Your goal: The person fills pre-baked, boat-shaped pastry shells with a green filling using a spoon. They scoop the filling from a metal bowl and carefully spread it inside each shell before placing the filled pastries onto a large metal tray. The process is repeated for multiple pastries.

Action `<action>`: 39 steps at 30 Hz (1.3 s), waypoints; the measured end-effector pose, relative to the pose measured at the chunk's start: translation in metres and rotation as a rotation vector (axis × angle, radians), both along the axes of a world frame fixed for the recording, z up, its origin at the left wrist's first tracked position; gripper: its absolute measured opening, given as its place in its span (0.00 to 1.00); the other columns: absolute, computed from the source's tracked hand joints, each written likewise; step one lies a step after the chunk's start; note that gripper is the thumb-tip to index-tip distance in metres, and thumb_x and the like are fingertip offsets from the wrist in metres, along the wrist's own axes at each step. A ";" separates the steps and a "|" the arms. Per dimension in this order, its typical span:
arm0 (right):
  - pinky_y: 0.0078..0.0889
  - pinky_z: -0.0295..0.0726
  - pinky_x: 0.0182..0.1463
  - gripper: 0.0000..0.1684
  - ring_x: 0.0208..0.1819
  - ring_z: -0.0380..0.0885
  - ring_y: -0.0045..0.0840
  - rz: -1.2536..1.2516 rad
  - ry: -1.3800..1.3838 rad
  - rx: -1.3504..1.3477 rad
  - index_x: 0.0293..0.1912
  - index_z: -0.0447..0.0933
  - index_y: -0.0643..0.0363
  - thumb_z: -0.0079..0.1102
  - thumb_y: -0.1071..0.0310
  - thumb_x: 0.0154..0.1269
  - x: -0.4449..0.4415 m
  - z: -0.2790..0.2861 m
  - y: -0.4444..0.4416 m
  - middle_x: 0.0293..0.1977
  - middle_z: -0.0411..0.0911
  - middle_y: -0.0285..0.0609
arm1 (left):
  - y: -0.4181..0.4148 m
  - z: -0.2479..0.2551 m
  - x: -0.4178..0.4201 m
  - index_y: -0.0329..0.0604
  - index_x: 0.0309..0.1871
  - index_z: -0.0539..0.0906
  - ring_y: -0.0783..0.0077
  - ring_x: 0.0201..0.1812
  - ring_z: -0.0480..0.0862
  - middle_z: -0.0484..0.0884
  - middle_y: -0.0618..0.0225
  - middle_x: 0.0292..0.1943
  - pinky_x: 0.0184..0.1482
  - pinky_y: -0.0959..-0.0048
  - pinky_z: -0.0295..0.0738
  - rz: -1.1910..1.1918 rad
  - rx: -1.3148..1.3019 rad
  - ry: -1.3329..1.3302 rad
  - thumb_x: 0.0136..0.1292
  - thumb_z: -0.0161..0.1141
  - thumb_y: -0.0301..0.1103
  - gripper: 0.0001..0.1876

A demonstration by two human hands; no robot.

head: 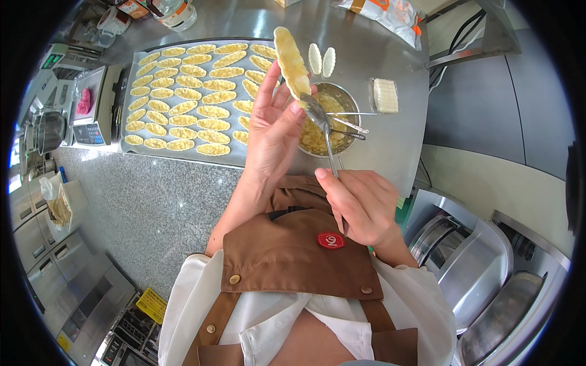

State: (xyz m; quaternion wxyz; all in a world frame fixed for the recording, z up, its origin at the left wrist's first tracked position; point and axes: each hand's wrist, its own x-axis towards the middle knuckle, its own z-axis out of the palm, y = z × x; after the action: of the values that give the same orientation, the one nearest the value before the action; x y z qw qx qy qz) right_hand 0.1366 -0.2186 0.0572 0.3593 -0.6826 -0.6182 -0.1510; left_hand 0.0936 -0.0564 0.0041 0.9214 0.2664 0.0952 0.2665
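My left hand (277,123) holds up an oval pastry shell (291,59) with a scalloped edge, coated in a yellow filling. In my right hand (361,201) is a metal spoon (327,132), its bowl against the near end of that shell. Below them on the table stands a round metal bowl (352,98) of lumpy yellow filling (316,137), partly hidden by my left hand and the spoon. Several other utensil handles (352,124) stick out over its right rim. Two pale, unfilled shells (322,60) lie just beyond the bowl.
Left of my hand, a paper-lined baking tray (183,158) bears rows of filled shells (213,124). A digital scale (89,123) with a pink item (84,101) stands farther left. A wrapped pale stack (385,95) lies right of the bowl, and a plastic bag (389,18) behind.
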 end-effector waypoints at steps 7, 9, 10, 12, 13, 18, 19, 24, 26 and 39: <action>0.27 0.75 0.26 0.25 0.24 0.77 0.28 0.020 0.243 0.078 0.48 0.79 0.67 0.61 0.81 0.44 0.007 0.004 -0.005 0.28 0.78 0.42 | 0.003 -0.002 -0.002 0.51 0.73 0.58 0.66 0.60 0.75 0.72 0.60 0.62 0.62 0.67 0.71 -0.072 -0.062 -0.005 0.62 0.60 0.21 0.37; 0.27 0.75 0.26 0.27 0.24 0.77 0.29 0.041 0.313 0.117 0.48 0.79 0.68 0.61 0.84 0.42 0.014 0.004 -0.003 0.28 0.79 0.42 | 0.002 -0.002 -0.003 0.50 0.73 0.59 0.67 0.60 0.75 0.72 0.60 0.62 0.62 0.67 0.71 -0.109 -0.100 -0.012 0.62 0.60 0.21 0.36; 0.28 0.75 0.26 0.27 0.23 0.77 0.29 0.035 0.305 0.142 0.48 0.79 0.68 0.60 0.85 0.41 0.016 0.004 -0.003 0.26 0.78 0.42 | 0.002 -0.002 -0.003 0.50 0.73 0.59 0.68 0.60 0.75 0.72 0.60 0.62 0.62 0.67 0.71 -0.121 -0.094 -0.017 0.62 0.60 0.21 0.36; 0.27 0.74 0.26 0.28 0.23 0.77 0.30 0.039 0.286 0.131 0.48 0.79 0.67 0.60 0.85 0.41 0.020 0.006 -0.004 0.26 0.79 0.42 | 0.002 -0.001 -0.004 0.49 0.73 0.59 0.69 0.59 0.75 0.72 0.60 0.62 0.62 0.67 0.71 -0.141 -0.081 -0.025 0.63 0.59 0.21 0.36; 0.27 0.74 0.26 0.28 0.23 0.77 0.30 0.043 0.279 0.123 0.48 0.79 0.67 0.60 0.85 0.41 0.022 0.007 -0.004 0.27 0.79 0.42 | 0.002 0.000 -0.005 0.49 0.73 0.59 0.70 0.59 0.75 0.71 0.61 0.63 0.62 0.68 0.71 -0.142 -0.080 -0.023 0.63 0.59 0.21 0.36; 0.27 0.74 0.27 0.29 0.25 0.77 0.29 0.051 0.263 0.050 0.50 0.79 0.66 0.62 0.84 0.41 0.026 0.012 -0.006 0.28 0.79 0.42 | 0.001 0.003 -0.005 0.49 0.73 0.59 0.71 0.60 0.74 0.71 0.61 0.63 0.63 0.68 0.71 -0.146 -0.107 -0.008 0.63 0.59 0.21 0.35; 0.27 0.74 0.27 0.29 0.25 0.77 0.29 0.052 0.265 0.028 0.50 0.78 0.66 0.62 0.84 0.42 0.024 0.013 -0.007 0.28 0.79 0.42 | 0.000 0.003 -0.005 0.49 0.73 0.59 0.71 0.60 0.74 0.71 0.62 0.63 0.63 0.68 0.70 -0.142 -0.112 -0.007 0.63 0.58 0.21 0.35; 0.28 0.77 0.29 0.21 0.28 0.80 0.32 0.032 0.110 0.022 0.49 0.78 0.68 0.60 0.82 0.52 0.009 -0.002 -0.002 0.33 0.81 0.46 | -0.003 0.005 -0.002 0.51 0.72 0.60 0.72 0.60 0.74 0.71 0.64 0.63 0.63 0.69 0.70 -0.075 -0.166 0.001 0.65 0.57 0.22 0.33; 0.29 0.80 0.29 0.20 0.30 0.82 0.34 0.055 0.043 0.055 0.48 0.77 0.70 0.60 0.83 0.53 0.007 -0.020 -0.002 0.38 0.82 0.50 | -0.004 0.004 -0.002 0.53 0.72 0.61 0.69 0.62 0.73 0.68 0.60 0.66 0.63 0.70 0.71 -0.059 -0.172 -0.018 0.66 0.56 0.23 0.32; 0.32 0.81 0.34 0.19 0.33 0.83 0.38 0.104 0.212 0.069 0.49 0.76 0.73 0.57 0.81 0.55 -0.005 -0.027 -0.011 0.41 0.82 0.56 | 0.002 0.011 -0.002 0.54 0.71 0.63 0.73 0.59 0.74 0.73 0.68 0.61 0.66 0.68 0.67 -0.074 -0.295 -0.056 0.67 0.55 0.23 0.30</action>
State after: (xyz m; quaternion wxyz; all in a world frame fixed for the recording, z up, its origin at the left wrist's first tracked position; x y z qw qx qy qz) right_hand 0.1314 -0.2300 0.0298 0.4532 -0.6490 -0.6058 -0.0800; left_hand 0.0913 -0.0539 0.0155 0.9621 0.1239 0.0976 0.2226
